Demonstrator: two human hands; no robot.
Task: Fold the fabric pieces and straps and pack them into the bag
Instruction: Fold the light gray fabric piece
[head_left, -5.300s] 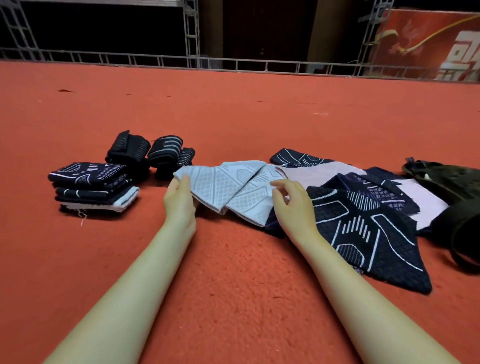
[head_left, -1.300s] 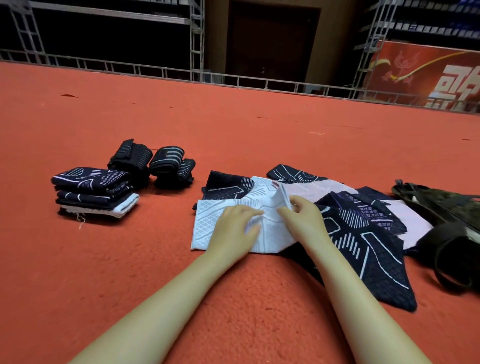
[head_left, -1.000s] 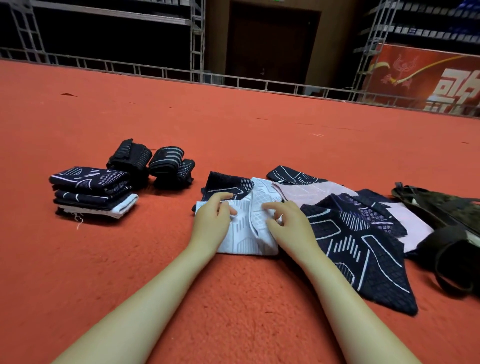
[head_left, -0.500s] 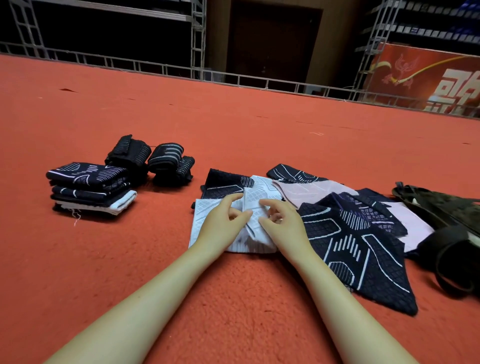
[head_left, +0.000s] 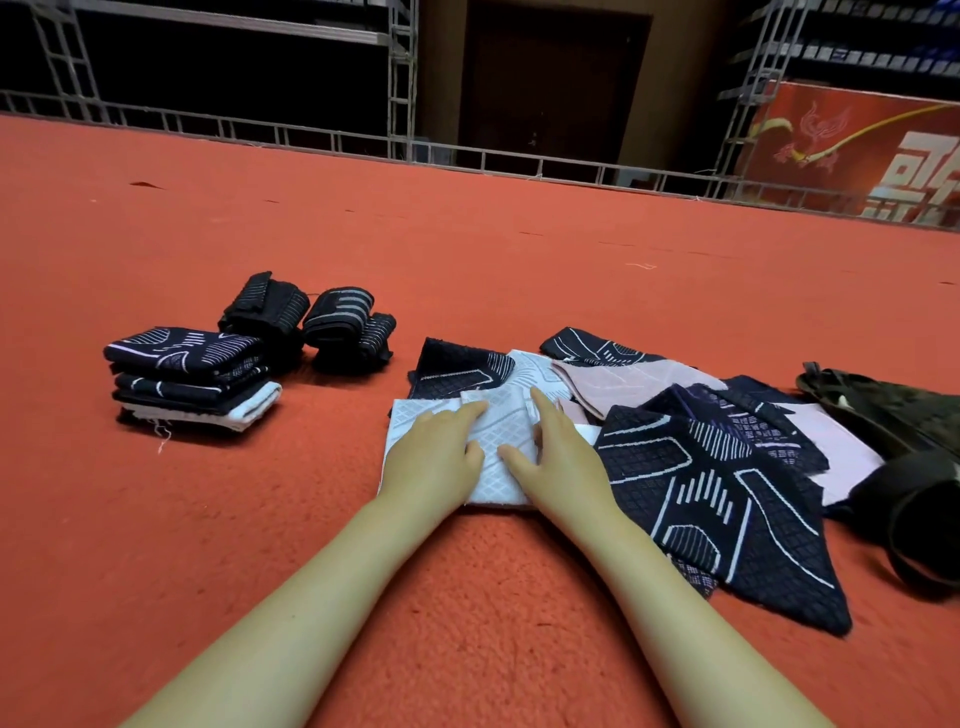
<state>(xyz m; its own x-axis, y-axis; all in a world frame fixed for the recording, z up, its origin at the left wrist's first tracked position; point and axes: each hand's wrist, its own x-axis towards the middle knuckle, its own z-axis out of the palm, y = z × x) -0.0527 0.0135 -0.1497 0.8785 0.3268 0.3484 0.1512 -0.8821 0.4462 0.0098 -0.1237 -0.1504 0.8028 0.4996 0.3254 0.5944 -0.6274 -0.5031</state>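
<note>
A folded white patterned fabric piece (head_left: 501, 441) lies on the red carpet in front of me. My left hand (head_left: 434, 460) presses flat on its left half. My right hand (head_left: 558, 457) presses flat on its right half, fingers straight. To the right spreads a pile of unfolded pieces: a large navy one with white lines (head_left: 711, 499) and pale pink ones (head_left: 623, 376). A stack of folded pieces (head_left: 189, 376) sits at the left, with rolled black straps (head_left: 311, 322) behind it. The dark green bag (head_left: 904, 410) lies at the far right.
A small navy piece (head_left: 457, 366) lies just behind the white one. The bag's black loop strap (head_left: 919, 540) curls on the carpet at the right edge. A metal railing (head_left: 467, 150) bounds the carpet at the back. Open carpet stretches to the left and behind the fabrics.
The white piece went from spread open to folded smaller. Both hands, which were pinching and tucking its middle, now lie flat on top of it.
</note>
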